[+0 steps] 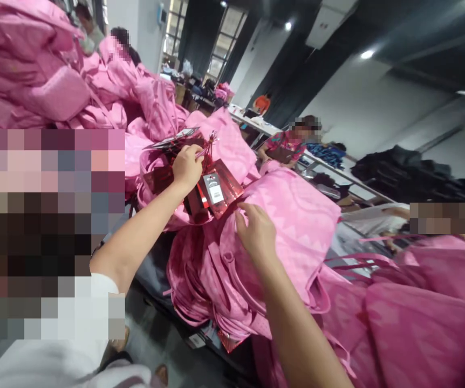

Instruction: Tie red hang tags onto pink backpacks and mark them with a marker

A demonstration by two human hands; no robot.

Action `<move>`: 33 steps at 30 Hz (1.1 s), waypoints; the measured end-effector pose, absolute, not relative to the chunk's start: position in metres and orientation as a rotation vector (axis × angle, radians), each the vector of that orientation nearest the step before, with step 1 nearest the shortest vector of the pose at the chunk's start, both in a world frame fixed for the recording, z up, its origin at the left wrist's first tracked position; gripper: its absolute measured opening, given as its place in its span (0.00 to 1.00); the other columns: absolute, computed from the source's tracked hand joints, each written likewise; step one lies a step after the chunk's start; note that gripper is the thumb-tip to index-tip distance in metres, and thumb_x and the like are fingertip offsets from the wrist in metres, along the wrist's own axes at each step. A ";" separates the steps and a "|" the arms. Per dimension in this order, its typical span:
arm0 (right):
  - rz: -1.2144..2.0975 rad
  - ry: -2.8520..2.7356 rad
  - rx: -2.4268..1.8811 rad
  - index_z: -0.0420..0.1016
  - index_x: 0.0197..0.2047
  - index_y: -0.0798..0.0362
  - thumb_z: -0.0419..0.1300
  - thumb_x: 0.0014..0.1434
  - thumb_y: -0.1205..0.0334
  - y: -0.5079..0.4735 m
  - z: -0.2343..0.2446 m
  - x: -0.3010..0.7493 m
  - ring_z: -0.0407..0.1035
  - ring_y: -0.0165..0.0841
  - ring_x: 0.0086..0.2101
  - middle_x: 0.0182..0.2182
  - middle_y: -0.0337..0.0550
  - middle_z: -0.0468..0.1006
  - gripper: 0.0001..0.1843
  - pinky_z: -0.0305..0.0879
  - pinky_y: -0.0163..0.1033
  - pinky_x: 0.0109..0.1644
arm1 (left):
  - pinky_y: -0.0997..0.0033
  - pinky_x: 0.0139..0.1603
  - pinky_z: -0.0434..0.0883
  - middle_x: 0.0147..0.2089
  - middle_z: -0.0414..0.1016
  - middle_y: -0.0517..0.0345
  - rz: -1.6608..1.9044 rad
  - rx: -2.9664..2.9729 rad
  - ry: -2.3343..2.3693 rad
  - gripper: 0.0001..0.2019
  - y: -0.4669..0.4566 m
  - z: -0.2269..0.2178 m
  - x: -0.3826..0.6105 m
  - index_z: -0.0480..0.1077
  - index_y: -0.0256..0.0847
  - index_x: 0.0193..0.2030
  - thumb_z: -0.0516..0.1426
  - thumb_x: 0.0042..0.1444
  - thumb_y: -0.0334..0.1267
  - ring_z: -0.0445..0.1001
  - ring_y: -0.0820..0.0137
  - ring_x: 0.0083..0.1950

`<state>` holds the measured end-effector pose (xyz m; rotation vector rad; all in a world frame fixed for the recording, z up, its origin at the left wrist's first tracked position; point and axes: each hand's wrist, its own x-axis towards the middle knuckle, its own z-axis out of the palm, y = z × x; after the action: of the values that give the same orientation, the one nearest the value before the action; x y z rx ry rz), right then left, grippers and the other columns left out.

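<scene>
My left hand (186, 166) is closed in a pinch on thin red strings at the top of a stack of shiny red tags (215, 189) with white labels. The tags lie on a heap of pink bags (297, 226) in the middle of the view. My right hand (255, 230) rests on the pink bag just below the tags, fingers curled and gripping a fold of the fabric near the tags' lower corner.
More pink bags (34, 81) are piled high at the left and another pile (418, 318) fills the lower right. A person in a patterned top (285, 143) sits at a long white table (257, 121) behind. Dark cloth (410, 172) lies at the right.
</scene>
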<state>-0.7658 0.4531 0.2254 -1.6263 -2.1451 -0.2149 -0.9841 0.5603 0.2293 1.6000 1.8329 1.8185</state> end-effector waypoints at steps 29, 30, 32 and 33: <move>-0.025 -1.588 -1.553 0.79 0.37 0.56 0.55 0.63 0.61 0.427 0.216 -0.752 0.70 0.30 0.23 0.24 0.40 0.78 0.12 0.64 0.34 0.30 | 0.63 0.60 0.67 0.53 0.76 0.51 1.960 1.778 1.451 0.12 0.466 0.139 -0.934 0.72 0.42 0.52 0.50 0.69 0.38 0.72 0.66 0.56; -0.039 -1.544 -1.530 0.79 0.38 0.56 0.56 0.63 0.59 0.410 0.207 -0.751 0.69 0.29 0.22 0.24 0.39 0.77 0.12 0.64 0.33 0.29 | 0.65 0.57 0.69 0.51 0.75 0.50 2.040 1.632 1.498 0.13 0.444 0.111 -0.935 0.70 0.41 0.53 0.48 0.70 0.39 0.73 0.68 0.53; -0.029 -1.549 -1.502 0.79 0.39 0.55 0.58 0.64 0.56 0.370 0.186 -0.752 0.68 0.28 0.21 0.23 0.39 0.77 0.13 0.63 0.32 0.27 | 0.66 0.52 0.71 0.48 0.75 0.48 1.977 1.516 1.642 0.14 0.397 0.044 -0.940 0.69 0.38 0.52 0.47 0.70 0.42 0.74 0.68 0.49; 0.009 -1.598 -1.503 0.79 0.39 0.55 0.59 0.65 0.56 0.349 0.173 -0.753 0.69 0.28 0.22 0.23 0.39 0.77 0.12 0.64 0.32 0.28 | 0.64 0.54 0.71 0.48 0.75 0.46 1.818 1.569 1.734 0.16 0.374 0.008 -0.944 0.70 0.37 0.52 0.47 0.69 0.44 0.74 0.66 0.50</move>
<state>-0.7526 0.3485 0.1726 -1.5033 -1.5981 0.0092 -0.9445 0.3745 0.0075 1.5685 1.7341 1.8183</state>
